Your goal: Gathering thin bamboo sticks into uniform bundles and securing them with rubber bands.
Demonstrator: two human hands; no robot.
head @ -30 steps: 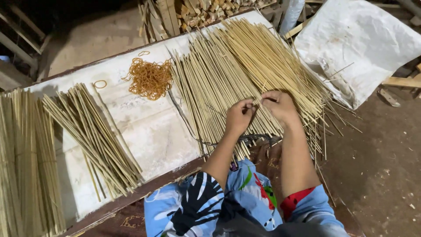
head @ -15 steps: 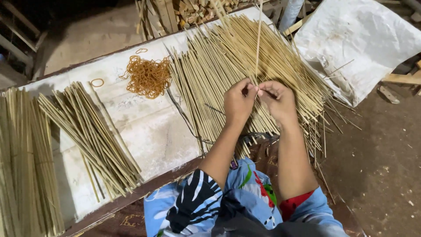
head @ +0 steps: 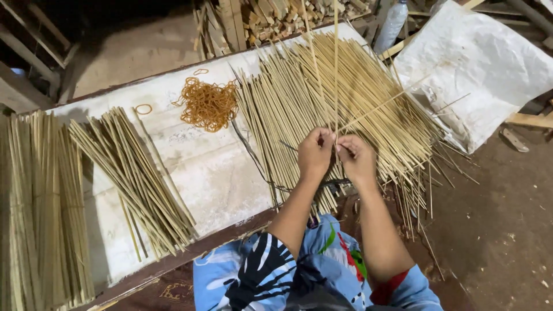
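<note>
Sticks (head: 336,86) stand pinched between my left hand (head: 314,152) and right hand (head: 357,156) at frame centre, their long axis running toward the top, above the pile (head: 368,98) on the surface (head: 196,167).

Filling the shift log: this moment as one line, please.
left hand: pinching thin pale bamboo sticks | right hand: same sticks | below: loose stick pile | nearby: orange rubber bands

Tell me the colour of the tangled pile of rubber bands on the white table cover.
The tangled pile of rubber bands is orange-brown, clearest in the head view.
</note>
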